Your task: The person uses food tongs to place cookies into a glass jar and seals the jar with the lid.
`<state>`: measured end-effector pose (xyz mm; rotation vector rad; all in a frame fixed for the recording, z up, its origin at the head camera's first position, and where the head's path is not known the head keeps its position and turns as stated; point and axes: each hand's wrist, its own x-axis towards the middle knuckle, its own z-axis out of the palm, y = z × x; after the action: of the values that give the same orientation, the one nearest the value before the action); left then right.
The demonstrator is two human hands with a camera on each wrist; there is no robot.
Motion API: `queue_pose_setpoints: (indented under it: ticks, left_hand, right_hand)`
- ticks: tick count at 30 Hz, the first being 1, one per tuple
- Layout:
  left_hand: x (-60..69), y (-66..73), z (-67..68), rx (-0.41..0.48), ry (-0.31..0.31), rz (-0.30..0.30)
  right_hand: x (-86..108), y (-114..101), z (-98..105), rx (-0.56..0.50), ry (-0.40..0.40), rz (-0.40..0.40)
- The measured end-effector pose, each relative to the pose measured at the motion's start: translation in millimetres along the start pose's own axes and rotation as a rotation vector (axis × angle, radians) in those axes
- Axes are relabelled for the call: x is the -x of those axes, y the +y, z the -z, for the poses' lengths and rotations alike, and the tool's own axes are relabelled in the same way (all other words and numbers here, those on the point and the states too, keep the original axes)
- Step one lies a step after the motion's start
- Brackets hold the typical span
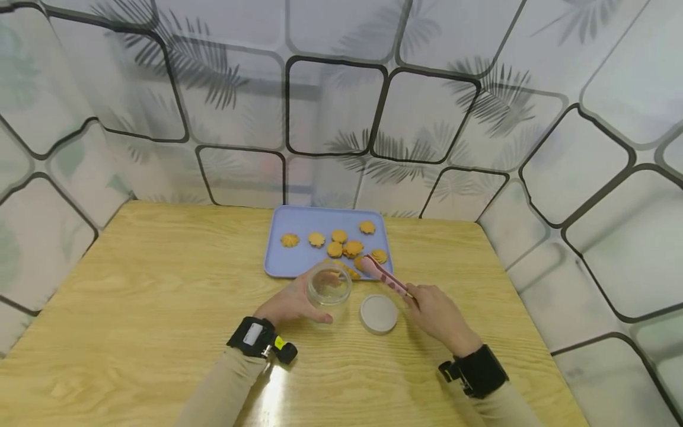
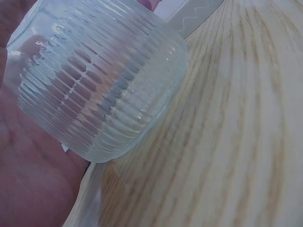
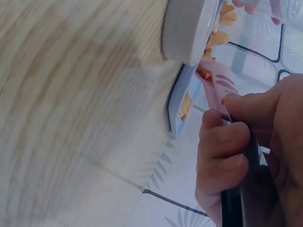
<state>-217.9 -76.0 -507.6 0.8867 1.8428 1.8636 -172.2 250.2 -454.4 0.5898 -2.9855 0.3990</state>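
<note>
My left hand (image 1: pixel 287 304) holds a clear glass jar (image 1: pixel 329 295) in front of the tray, its mouth upward and its lid off. In the left wrist view the jar's ribbed wall (image 2: pixel 109 90) shows fingers curled behind it. My right hand (image 1: pixel 439 315) grips pink tongs (image 1: pixel 392 282), whose tips reach over the tray's near right edge. A cookie (image 1: pixel 358 263) sits at the tips; the right wrist view shows the tong arms (image 3: pixel 218 85) around or against it, partly hidden by a white lid. The blue tray (image 1: pixel 276 261) bears several golden cookies.
The white round lid (image 1: pixel 379 314) lies on the wooden table (image 1: pixel 176 284) between my hands, right of the jar. Behind the table hangs a patterned curtain (image 1: pixel 336 107), which also closes off both sides. The tray stands near the table's back edge.
</note>
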Motion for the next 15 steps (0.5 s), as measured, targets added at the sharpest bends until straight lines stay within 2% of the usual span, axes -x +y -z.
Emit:
queue_pose_setpoints:
  ticks: [6, 12, 15]
  left_hand:
    - [-0.8, 0.3, 0.1, -0.019, 0.004, -0.001]
    - [0.3, 0.8, -1.2, 0.006, 0.006, 0.018]
    - [-0.1, 1.8, -1.3, -0.005, 0.006, 0.019]
  right_hand:
    - [4.5, -0.8, 11.8, -0.128, 0.088, 0.03]
    - [19.8, -16.2, 32.3, -0.312, 0.21, 0.146]
    - [25.4, -26.8, 37.6, -0.363, 0.249, 0.22]
